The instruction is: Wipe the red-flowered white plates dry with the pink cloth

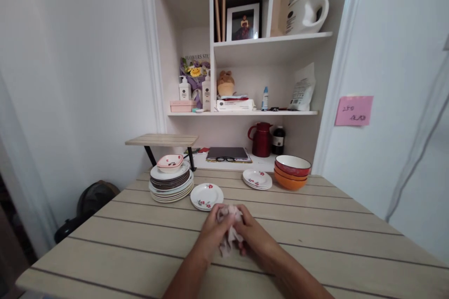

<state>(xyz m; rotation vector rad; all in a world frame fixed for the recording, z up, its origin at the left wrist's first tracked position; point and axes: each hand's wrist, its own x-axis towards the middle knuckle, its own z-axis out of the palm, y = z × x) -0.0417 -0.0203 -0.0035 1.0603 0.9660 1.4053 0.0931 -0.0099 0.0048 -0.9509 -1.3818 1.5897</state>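
Observation:
A crumpled pinkish-grey cloth is bunched between my two hands, above the front middle of the table. My left hand grips it from the left, and my right hand closes on its right side, thumbs on top. Part of the cloth hangs down between the hands; the fingers underneath are mostly hidden. Just beyond my left hand lies a small stack of white plates with red flowers. Farther right is another stack of small flowered plates.
A tall stack of plates topped by a square bowl stands at the left. Nested bowls stand at the back right. A small raised shelf is at the back left. Behind are a red jug and a dark bottle.

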